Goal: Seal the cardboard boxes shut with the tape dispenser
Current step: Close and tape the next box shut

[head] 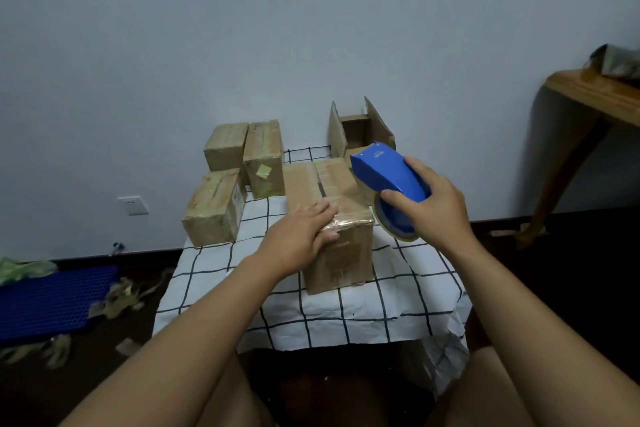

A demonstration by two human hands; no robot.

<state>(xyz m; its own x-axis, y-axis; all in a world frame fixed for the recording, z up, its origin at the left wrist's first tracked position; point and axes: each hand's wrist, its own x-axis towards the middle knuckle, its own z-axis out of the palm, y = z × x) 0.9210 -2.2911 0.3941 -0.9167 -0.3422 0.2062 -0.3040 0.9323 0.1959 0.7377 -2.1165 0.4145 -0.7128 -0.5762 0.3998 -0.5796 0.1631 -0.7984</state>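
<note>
Pressing flat left hand [304, 229] on part-taped brown cardboard box [329, 218], centre frame. Gripping blue plastic tape dispenser [388, 177] in right hand [429, 204]; leaving open-flapped box [360, 132] behind unsealed.

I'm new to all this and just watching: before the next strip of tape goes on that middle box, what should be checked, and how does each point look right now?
1. Left hand steadying the middle box: ok, it lies flat on top.
2. Right hand gripping the blue tape dispenser: ok.
3. Top flaps closed: ok, though the centre seam shows a dark gap.
4. Tape on the near edge: ok, a shiny strip shows.
5. Free tape end ready: cannot tell.
6. Open box behind sealed: not ok, flaps stand up.
</note>
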